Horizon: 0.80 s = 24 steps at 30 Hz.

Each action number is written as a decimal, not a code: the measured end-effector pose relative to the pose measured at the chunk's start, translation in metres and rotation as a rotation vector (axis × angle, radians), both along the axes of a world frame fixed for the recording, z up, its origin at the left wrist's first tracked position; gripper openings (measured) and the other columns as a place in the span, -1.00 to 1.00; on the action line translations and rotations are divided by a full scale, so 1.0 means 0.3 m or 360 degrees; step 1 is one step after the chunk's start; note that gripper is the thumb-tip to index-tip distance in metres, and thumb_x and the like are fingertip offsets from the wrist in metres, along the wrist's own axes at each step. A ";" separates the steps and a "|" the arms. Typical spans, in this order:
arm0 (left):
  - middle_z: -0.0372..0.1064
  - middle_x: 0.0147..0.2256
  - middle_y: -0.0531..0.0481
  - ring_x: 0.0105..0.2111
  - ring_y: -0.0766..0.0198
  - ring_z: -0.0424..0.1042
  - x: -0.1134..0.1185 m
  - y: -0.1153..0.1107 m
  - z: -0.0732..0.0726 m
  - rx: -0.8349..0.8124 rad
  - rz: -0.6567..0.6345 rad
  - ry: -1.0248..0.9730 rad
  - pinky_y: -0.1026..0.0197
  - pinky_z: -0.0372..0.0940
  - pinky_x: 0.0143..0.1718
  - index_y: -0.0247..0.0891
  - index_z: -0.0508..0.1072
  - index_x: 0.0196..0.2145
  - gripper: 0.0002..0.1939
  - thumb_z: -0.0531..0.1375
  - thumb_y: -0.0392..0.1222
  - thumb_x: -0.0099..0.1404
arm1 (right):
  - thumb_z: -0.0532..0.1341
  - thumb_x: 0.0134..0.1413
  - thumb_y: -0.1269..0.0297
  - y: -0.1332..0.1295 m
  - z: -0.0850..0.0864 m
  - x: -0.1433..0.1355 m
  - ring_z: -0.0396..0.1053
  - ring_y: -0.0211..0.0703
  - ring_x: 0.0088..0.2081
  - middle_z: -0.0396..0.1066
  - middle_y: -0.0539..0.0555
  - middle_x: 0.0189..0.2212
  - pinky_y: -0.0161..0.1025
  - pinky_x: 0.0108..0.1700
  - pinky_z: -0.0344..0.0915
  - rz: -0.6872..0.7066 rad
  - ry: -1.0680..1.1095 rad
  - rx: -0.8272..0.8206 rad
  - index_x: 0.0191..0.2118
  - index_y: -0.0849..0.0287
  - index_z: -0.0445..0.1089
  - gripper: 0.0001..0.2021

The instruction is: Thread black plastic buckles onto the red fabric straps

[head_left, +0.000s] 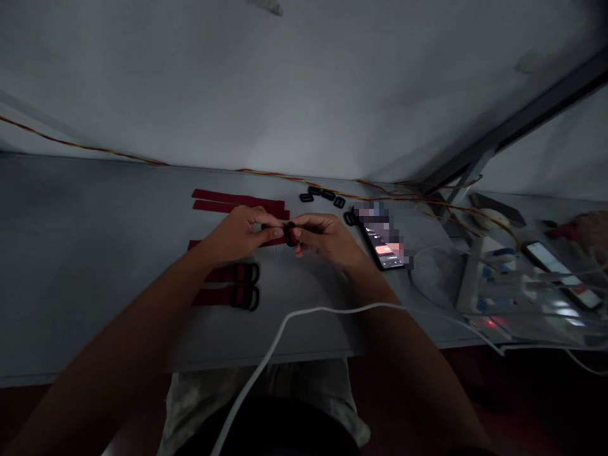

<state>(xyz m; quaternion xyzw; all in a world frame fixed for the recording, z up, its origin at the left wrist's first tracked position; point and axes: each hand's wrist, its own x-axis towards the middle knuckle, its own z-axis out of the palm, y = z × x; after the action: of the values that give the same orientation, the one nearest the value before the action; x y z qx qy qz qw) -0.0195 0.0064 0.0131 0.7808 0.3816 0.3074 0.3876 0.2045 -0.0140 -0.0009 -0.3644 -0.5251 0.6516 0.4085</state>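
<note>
Between my two hands is a small black slider buckle (289, 235) with a red webbing strap (275, 242) at it. My left hand (241, 233) pinches the strap just left of the buckle. With thumb and fingers closed, my right hand (323, 237) grips the buckle from the right. How far the strap runs through it is hidden by the fingers. Two flat red straps (223, 197) lie beyond my left hand. Nearer me, two more red straps (211, 296) carry black buckles and rings (247, 296) at their right ends.
Several loose black buckles (327, 195) lie near the wall. A lit phone (380, 240) rests right of my hands. A white cable (327, 309) crosses in front of me. Farther right are a clear box (498, 285), another phone (563, 273) and, blurred, what looks like another person's hand (589, 231).
</note>
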 end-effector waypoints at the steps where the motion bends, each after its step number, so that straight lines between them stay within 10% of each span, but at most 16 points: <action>1: 0.63 -0.30 -0.01 -0.29 0.23 0.55 -0.001 0.004 -0.002 -0.0029 0.0001 -0.0029 0.23 0.40 -0.20 -0.18 0.70 -0.24 -0.77 0.30 -0.01 0.32 | 0.57 -0.07 0.06 -0.001 0.000 -0.002 0.45 -0.32 -0.50 0.53 -0.04 -0.46 -0.33 -0.40 0.46 0.0017 -0.0019 -0.0023 -0.27 0.17 0.60 -0.67; 13: 0.65 -0.30 0.00 -0.28 0.21 0.56 -0.017 0.028 -0.021 -0.0018 0.0096 0.0072 0.23 0.40 -0.20 -0.14 0.71 -0.27 -0.75 0.38 0.07 0.28 | 0.47 0.08 0.15 0.012 -0.011 0.047 0.31 -0.37 -0.56 0.41 -0.10 -0.49 -0.38 -0.52 0.28 0.0183 -0.0177 -0.0035 -0.17 0.16 0.52 -0.73; 24: 0.66 -0.09 0.00 0.05 -0.08 0.43 -0.018 0.051 -0.088 0.0362 0.0131 0.0773 -0.22 0.03 0.17 -0.05 0.65 -0.19 -0.91 0.34 -0.19 0.35 | 0.22 0.17 0.42 0.025 -0.002 0.218 0.55 -0.14 -0.25 0.66 0.04 -0.26 -0.18 -0.14 0.46 0.0145 -0.1308 0.0488 -0.03 0.10 0.65 -0.68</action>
<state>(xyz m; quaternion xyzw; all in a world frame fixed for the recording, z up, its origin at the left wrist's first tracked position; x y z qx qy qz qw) -0.0248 0.0218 -0.0134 0.8540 0.4579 0.1674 0.1818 0.2698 -0.0065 -0.0013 -0.5050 -0.7501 0.3844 0.1859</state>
